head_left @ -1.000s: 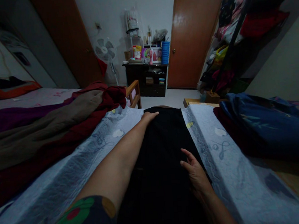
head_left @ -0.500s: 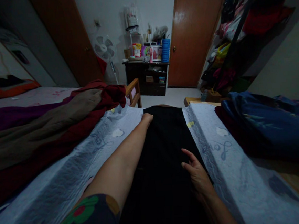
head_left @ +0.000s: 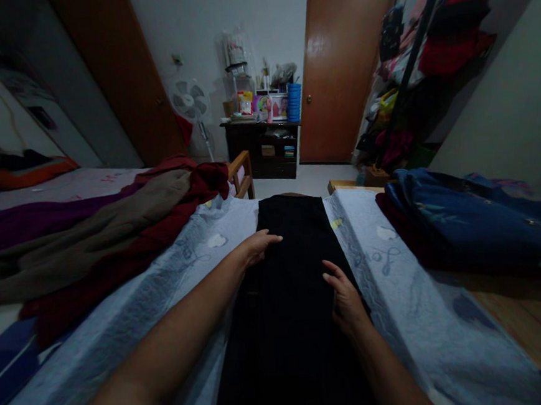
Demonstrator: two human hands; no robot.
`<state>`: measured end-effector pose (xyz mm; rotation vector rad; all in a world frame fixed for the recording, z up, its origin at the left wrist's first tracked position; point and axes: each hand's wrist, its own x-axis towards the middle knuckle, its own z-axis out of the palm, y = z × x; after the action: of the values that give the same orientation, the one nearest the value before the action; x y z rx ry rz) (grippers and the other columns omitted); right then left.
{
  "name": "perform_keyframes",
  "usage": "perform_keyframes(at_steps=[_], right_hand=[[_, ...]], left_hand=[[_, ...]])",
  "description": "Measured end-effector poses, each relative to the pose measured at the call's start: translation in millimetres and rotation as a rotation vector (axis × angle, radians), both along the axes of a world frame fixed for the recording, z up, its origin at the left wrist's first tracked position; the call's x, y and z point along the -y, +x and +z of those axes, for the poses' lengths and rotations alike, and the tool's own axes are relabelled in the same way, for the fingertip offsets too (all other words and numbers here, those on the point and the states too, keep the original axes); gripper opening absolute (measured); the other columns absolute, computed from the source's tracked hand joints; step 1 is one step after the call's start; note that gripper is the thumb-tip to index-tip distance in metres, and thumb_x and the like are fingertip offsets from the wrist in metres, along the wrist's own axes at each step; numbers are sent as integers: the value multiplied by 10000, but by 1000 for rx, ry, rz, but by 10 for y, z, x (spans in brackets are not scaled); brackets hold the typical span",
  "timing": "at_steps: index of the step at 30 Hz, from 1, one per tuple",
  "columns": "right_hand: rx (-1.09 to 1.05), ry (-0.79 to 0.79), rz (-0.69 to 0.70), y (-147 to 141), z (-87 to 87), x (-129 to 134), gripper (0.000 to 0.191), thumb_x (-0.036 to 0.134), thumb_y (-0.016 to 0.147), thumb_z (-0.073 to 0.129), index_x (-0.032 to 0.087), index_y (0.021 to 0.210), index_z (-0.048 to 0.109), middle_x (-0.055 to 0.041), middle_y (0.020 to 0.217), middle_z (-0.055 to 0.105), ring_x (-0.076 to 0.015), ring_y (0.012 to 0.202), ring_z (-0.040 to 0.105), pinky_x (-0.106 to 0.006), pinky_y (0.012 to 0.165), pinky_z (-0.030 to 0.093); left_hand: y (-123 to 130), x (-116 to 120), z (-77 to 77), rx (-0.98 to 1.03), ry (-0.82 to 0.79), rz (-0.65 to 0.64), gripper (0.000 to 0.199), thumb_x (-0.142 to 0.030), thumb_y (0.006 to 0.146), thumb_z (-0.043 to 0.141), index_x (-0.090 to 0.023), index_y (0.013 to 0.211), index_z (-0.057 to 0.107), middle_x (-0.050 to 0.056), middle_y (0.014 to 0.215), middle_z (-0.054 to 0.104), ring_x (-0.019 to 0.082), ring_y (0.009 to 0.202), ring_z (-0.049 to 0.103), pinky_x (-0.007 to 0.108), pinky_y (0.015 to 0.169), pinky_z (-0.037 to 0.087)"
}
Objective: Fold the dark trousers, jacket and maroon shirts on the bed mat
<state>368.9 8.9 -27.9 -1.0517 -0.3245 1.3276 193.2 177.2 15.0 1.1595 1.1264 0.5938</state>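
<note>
The black cloth (head_left: 298, 259) lay lengthwise over the pale sheet (head_left: 391, 271), its far end near the sheet's far edge and its near part running out at the bottom of the view. It looked soft and limp, probably light for its size, likely to crease or drag rather than break; it hardly seemed slippery. The far corners and the long side edges looked like the best places to take hold, one hand to a side, since a grip in the middle would likely bunch it.

The left hand (head_left: 256, 247) was at the left edge, thumb reaching over the cloth; whether it pinched any fabric could not be told. The right hand (head_left: 346, 296) held nothing, thumb and forefinger a little apart above the right side; contact was unclear.

Half a second earlier the left hand had been up by the far left corner; now it was lower along that edge. The right hand had barely shifted. The patterned sleeve had left view.

Folded jeans (head_left: 473, 218) lay to the right, loose clothes (head_left: 125, 207) to the left.
</note>
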Motion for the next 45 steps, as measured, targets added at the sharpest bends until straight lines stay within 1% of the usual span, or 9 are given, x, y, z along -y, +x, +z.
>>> perform_keyframes(at_steps=[5, 8, 11, 19, 26, 30, 34, 39, 45], right_hand=[[20, -2, -2, -6, 25, -8, 608, 272, 608, 746, 254, 1182, 545, -17, 907, 710, -228, 818, 675, -336, 678, 540], [37, -6, 25, -11, 69, -2, 629, 266, 615, 739, 260, 1206, 525, -16, 903, 705, -213, 759, 669, -325, 638, 534], [91, -22, 55, -17, 120, -3, 670, 238, 613, 728, 286, 1241, 500, -10, 914, 692, -202, 742, 660, -322, 630, 535], [206, 39, 50, -103, 198, 63, 696, 178, 572, 719, 323, 1223, 520, 11, 1054, 634, -154, 748, 635, -280, 637, 537], [220, 19, 84, -224, 235, 287, 806, 220, 578, 760, 340, 1312, 448, -16, 1123, 641, -206, 874, 657, -345, 742, 552], [271, 25, 172, -232, 290, 362, 847, 205, 577, 762, 346, 1346, 434, -16, 1108, 654, -218, 901, 659, -377, 783, 548], [370, -7, 184, -213, 277, 319, 743, 162, 552, 732, 310, 1252, 530, 3, 1025, 671, -194, 838, 648, -344, 760, 537], [457, 1, 198, -210, 81, 267, 575, 179, 577, 681, 246, 1142, 593, 20, 898, 673, -165, 755, 627, -331, 746, 519], [744, 29, 186, -159, 1, 328, 499, 219, 636, 657, 233, 1133, 611, -13, 1012, 652, -207, 936, 602, -388, 899, 469]], left_hand=[[-232, 743, 53, 257, -229, -112, 509, -230, 587, 799, -176, 1045, 583, 90, 1031, 696, 230, 885, 668, 380, 819, 528], [-329, 1100, 26, 292, -254, -156, 528, -217, 588, 788, -156, 1078, 601, 102, 1000, 711, 240, 858, 679, 394, 834, 523], [-382, 1355, 8, 271, -196, -101, 552, -183, 602, 763, -149, 1127, 596, 106, 1016, 715, 255, 902, 679, 392, 852, 517], [-460, 1778, 135, 487, -11, 33, 610, -177, 687, 716, -193, 1260, 509, 103, 1231, 639, 265, 1071, 631, 421, 959, 478], [-615, 2121, -60, 425, -208, 75, 752, -186, 643, 749, -236, 1316, 416, 118, 1255, 612, 263, 1081, 629, 423, 967, 476], [-649, 2291, -41, 452, -264, 1, 784, -237, 675, 749, -276, 1353, 358, 110, 1292, 583, 274, 1072, 631, 451, 918, 505], [-633, 2308, -22, 496, -205, -7, 779, -214, 664, 752, -236, 1345, 373, 127, 1286, 582, 271, 1072, 627, 436, 934, 494], [-685, 2216, -162, 183, 50, 96, 828, -171, 683, 705, -205, 1403, 298, 138, 1354, 524, 256, 1168, 563, 404, 1003, 445], [-774, 2285, -132, -315, 404, -38, 907, -264, 755, 673, -148, 1492, 157, 175, 1434, 436, 285, 1299, 443, 403, 1102, 315]])
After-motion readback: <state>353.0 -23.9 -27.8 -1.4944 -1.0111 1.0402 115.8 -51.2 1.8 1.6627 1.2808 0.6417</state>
